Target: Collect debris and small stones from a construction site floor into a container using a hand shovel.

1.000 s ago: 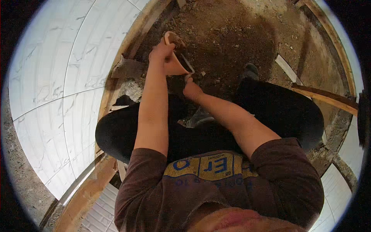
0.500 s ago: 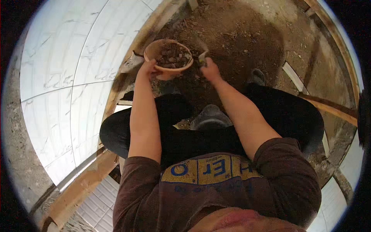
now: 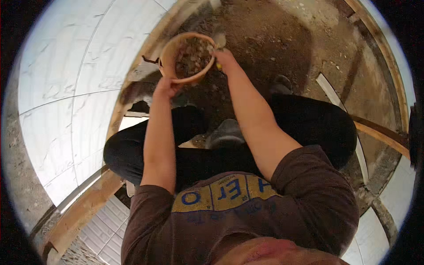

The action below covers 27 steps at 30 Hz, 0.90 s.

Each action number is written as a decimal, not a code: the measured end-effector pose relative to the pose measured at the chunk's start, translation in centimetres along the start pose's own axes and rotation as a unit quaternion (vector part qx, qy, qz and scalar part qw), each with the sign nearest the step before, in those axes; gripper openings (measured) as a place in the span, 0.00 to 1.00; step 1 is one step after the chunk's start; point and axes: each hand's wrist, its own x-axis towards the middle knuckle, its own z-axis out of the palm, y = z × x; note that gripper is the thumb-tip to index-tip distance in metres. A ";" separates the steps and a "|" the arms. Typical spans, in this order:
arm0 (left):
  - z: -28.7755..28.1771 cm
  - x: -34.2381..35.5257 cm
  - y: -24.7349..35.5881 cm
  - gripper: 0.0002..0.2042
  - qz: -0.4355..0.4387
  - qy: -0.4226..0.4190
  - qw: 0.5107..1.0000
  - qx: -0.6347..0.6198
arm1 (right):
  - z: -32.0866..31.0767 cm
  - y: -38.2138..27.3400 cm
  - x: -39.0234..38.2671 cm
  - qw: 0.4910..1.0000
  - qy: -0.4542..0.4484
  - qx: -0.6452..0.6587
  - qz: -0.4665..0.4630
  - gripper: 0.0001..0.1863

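Right hand (image 3: 226, 61) now at the bucket (image 3: 169, 56) rim

Directions: 12 = top of picture. The bucket, pale orange, sits ahead of the wearer, between 11 and 12 o'clock from centre, mouth facing up; whether its base touches the dirt floor (image 3: 274, 39) cannot be told.

Left hand (image 3: 167, 87): grip clenched on the rim at the bucket's 7 o'clock. Right hand: grip grasping a small hand tool (image 3: 220, 40), at the bucket's 3 o'clock; tool head blurred, so exact contact with the rim unclear. Stony rubble (image 3: 193, 56) lies inside.

Change: 1.0 s ago the bucket was tipped steeply; by 0.5 s ago its mouth had come up, with the tool over the dirt on its 3 o'clock side. Now the tool hand has closed that gap. Judgement: consistent with loading, the left hand steadying; whether the tool carries anything cannot be told.

Surroundings: white tiles (image 3: 48, 97) at 9 to 10 o'clock; pale strip (image 3: 330, 92) towards 2 o'clock.
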 end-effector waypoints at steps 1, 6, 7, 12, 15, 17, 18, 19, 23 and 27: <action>0.6 -0.1 0.5 0.11 0.005 -0.005 1.000 -0.002 | -0.2 -1.2 -0.8 0.997 0.025 0.071 -0.002 0.44; 2.3 2.3 0.0 0.09 -0.026 -0.177 0.983 0.029 | -6.5 -6.0 -2.6 0.980 -0.081 -0.026 -0.178 0.34; 2.6 3.3 0.1 0.10 -0.046 -0.200 0.979 0.000 | -7.7 -6.6 -2.4 0.975 -0.098 -0.025 -0.200 0.34; 9.5 6.5 -5.0 0.19 -0.019 -0.142 0.989 0.045 | -10.7 -7.4 0.2 0.979 0.006 -0.167 -0.117 0.42; 12.8 8.1 -4.8 0.16 -0.048 -0.175 0.983 0.016 | -10.8 -6.7 2.4 0.988 0.149 -0.043 -0.020 0.47; 13.8 9.0 -3.8 0.17 -0.044 -0.156 0.985 0.054 | -11.2 -6.1 3.7 0.989 0.106 -0.089 -0.048 0.47; 13.7 9.0 -3.7 0.17 -0.041 -0.139 0.984 0.099 | -11.5 -5.7 4.2 0.982 0.116 -0.141 -0.041 0.47; 13.4 8.8 -3.8 0.17 -0.047 -0.136 0.986 0.089 | -11.7 -5.5 4.6 0.985 0.082 -0.138 -0.070 0.47; 11.7 8.5 -4.4 0.17 0.005 -0.083 0.989 0.125 | -10.7 -5.1 4.4 0.977 0.056 -0.186 -0.091 0.47; 9.8 7.8 -6.6 0.18 -0.039 -0.042 0.998 0.004 | -6.5 -5.4 2.4 0.954 -0.008 -0.233 -0.188 0.49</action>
